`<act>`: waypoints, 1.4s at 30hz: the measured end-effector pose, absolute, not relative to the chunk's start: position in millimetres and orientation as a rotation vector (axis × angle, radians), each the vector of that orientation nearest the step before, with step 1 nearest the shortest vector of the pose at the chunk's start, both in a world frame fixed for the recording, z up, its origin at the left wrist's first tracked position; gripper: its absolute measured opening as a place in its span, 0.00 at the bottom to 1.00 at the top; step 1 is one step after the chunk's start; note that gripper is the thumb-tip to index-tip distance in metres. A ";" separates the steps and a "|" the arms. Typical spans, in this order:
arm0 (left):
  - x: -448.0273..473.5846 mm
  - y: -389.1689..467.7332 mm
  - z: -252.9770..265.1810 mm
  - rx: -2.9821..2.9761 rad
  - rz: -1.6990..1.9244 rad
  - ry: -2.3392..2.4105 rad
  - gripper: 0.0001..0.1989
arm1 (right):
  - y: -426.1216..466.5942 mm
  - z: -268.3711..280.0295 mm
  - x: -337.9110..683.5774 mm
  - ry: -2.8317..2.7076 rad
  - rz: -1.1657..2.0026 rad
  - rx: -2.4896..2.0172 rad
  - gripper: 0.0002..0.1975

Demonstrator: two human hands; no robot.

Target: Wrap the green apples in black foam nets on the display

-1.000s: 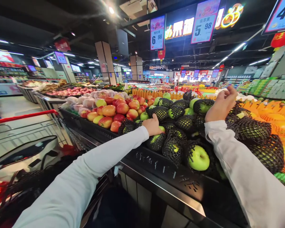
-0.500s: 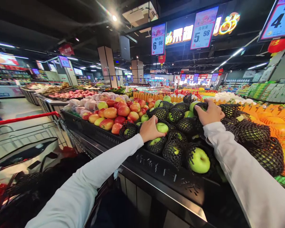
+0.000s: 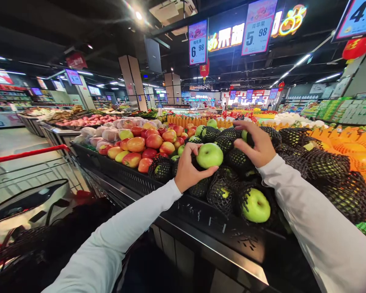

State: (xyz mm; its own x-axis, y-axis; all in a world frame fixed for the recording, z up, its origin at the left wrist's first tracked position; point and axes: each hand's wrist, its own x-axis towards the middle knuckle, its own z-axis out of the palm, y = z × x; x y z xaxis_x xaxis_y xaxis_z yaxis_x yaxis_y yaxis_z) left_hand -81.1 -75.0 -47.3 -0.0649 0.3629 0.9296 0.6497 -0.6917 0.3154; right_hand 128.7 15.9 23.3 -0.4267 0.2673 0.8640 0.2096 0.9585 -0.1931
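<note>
A bare green apple (image 3: pixel 210 156) is gripped in my left hand (image 3: pixel 189 169), thumb below it and fingers behind, just above the front of the bin. My right hand (image 3: pixel 258 143) hovers over the pile with thumb and fingers spread apart, and no fruit shows in its grasp. Around both hands lie several green apples in black foam nets (image 3: pixel 221 193). One green apple (image 3: pixel 256 205) near the front edge pokes out of its net. Red and yellow apples (image 3: pixel 154 141) are heaped to the left of my left hand.
The black bin's front wall (image 3: pixel 198 213) and a metal ledge (image 3: pixel 232 256) run along my side. A shopping cart with a red handle (image 3: pixel 27 154) stands at left, with a bag (image 3: pixel 49 199) in it. Netted orange fruit (image 3: pixel 350 154) lies at right; price signs (image 3: pixel 198 42) hang overhead.
My left hand has lifted the green apple up from the pile. My right hand has come off the netted apple it was touching, moved slightly left and spread its fingers.
</note>
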 end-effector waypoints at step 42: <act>-127.4 -95.6 0.1 -2.742 -0.797 -1.605 0.32 | 13.6 21.5 134.3 -1.844 -0.544 -0.713 0.43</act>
State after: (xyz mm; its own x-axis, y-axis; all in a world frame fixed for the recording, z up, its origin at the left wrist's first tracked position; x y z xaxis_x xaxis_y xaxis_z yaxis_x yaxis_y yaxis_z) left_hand -127.4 -95.6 0.1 0.4042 0.8492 0.3398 0.7841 -0.5130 0.3493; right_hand 134.3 13.6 21.5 -0.2845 0.2220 0.9326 0.6925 0.7204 0.0398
